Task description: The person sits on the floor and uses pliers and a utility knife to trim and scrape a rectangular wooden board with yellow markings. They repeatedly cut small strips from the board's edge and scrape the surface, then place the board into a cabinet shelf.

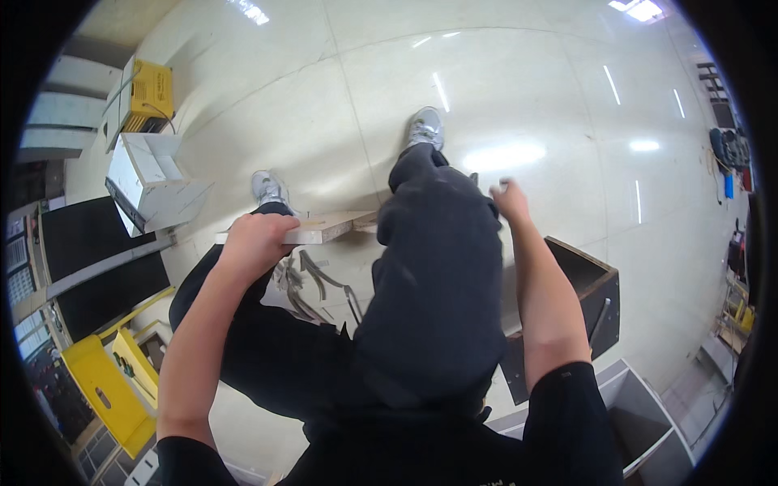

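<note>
Right, quick status: our L hand is clenched on the L end of a white board, fingers closed over its edge. Board's btwn our legs, above the floor, w/ its far end by our R leg; can't tell if they touch. A thin upright sliver, poss. a nail, shows at its top.

Our R hand is up beside the R knee, fingers curled, but we can't tell if it's gripping smth.

Step in hand is prob. steadying the board to work on it. Next move, we'd say, calls for a firm L hold, board kept level, R hand clear of the knee & L fingers.

Nearby: loose grey strips below the board, dark box to the R, white drawer unit & yellow machine far L.
</note>
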`<action>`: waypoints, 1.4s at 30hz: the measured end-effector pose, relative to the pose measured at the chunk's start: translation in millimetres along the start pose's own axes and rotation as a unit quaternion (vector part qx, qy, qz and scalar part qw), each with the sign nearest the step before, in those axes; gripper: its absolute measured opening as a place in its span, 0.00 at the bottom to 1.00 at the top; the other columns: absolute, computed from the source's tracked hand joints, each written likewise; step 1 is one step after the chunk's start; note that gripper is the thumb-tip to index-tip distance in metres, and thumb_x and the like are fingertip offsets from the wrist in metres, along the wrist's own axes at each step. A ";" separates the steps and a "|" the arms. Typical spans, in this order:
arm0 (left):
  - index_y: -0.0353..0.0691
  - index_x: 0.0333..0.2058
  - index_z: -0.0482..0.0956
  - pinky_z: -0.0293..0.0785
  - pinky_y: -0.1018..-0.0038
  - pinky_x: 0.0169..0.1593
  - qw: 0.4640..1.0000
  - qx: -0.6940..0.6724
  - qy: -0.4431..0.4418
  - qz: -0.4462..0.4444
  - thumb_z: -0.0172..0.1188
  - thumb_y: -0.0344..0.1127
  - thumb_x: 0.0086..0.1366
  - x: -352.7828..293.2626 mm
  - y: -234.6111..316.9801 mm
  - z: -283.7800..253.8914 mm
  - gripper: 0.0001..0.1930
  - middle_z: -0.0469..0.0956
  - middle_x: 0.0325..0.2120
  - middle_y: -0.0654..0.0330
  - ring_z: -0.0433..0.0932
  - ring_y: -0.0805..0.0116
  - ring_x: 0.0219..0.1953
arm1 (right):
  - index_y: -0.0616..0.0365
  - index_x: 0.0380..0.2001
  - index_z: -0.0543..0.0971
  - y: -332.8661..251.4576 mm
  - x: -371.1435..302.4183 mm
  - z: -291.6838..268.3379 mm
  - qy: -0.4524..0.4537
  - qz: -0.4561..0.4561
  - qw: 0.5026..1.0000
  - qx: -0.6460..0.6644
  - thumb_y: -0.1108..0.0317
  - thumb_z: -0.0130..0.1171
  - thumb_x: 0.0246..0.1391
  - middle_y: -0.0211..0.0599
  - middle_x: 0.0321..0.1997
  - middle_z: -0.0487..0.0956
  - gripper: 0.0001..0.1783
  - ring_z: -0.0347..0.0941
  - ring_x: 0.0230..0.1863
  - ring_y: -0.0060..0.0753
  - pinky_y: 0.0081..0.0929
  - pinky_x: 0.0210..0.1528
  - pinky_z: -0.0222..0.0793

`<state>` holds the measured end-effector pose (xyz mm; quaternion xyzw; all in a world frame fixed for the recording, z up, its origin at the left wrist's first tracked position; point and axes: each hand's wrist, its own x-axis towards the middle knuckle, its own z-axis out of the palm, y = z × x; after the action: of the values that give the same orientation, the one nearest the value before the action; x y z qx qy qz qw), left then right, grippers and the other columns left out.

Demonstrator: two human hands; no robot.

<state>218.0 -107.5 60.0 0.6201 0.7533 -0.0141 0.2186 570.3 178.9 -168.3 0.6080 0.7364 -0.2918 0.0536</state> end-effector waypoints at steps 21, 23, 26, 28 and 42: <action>0.43 0.28 0.80 0.77 0.64 0.34 0.992 0.114 0.000 0.048 0.59 0.27 0.50 18.5 -79.0 -13.8 0.05 0.79 0.23 0.58 0.80 0.55 0.30 | 0.63 0.43 0.74 21.0 61.9 45.8 -0.157 0.162 0.964 -0.138 0.65 0.56 0.47 0.40 0.34 0.76 0.19 0.73 0.38 0.37 0.32 0.44 0.70; 0.44 0.28 0.79 0.76 0.63 0.34 0.992 0.115 -0.014 0.040 0.61 0.29 0.49 26.2 -86.2 -19.9 0.05 0.79 0.24 0.58 0.80 0.55 0.31 | 0.63 0.42 0.74 -9.0 74.5 3.8 -0.112 0.218 0.969 -0.005 0.66 0.56 0.46 0.38 0.33 0.75 0.19 0.73 0.37 0.35 0.31 0.43 0.70; 0.45 0.28 0.79 0.75 0.61 0.35 0.993 0.113 -0.029 0.028 0.65 0.31 0.49 32.5 -93.9 -25.1 0.06 0.79 0.26 0.60 0.79 0.56 0.32 | 0.62 0.42 0.74 -74.7 53.7 -87.4 -0.069 0.175 0.949 0.253 0.67 0.56 0.46 0.36 0.31 0.75 0.18 0.72 0.35 0.32 0.29 0.42 0.70; 0.45 0.28 0.79 0.74 0.61 0.35 0.992 0.113 0.007 0.049 0.65 0.32 0.50 26.5 -102.7 -15.5 0.05 0.79 0.25 0.59 0.79 0.56 0.32 | 0.67 0.40 0.74 -133.4 -12.8 -146.5 -0.069 0.005 0.916 0.395 0.71 0.51 0.45 0.37 0.35 0.72 0.18 0.68 0.36 0.30 0.26 0.43 0.66; 0.45 0.15 0.75 0.69 0.70 0.42 0.994 0.082 0.051 0.043 0.62 0.32 0.44 2.1 -95.7 -1.3 0.05 0.77 0.16 0.62 0.76 0.59 0.26 | 0.62 0.56 0.73 -217.0 -259.7 -45.2 -0.421 0.026 0.889 0.178 0.76 0.48 0.36 0.43 0.47 0.72 0.36 0.67 0.51 0.37 0.24 0.56 0.58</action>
<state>127.4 -127.3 36.6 0.6679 0.7323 -0.0349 0.1284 447.8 -42.8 60.8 0.4463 0.5650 -0.6446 0.2569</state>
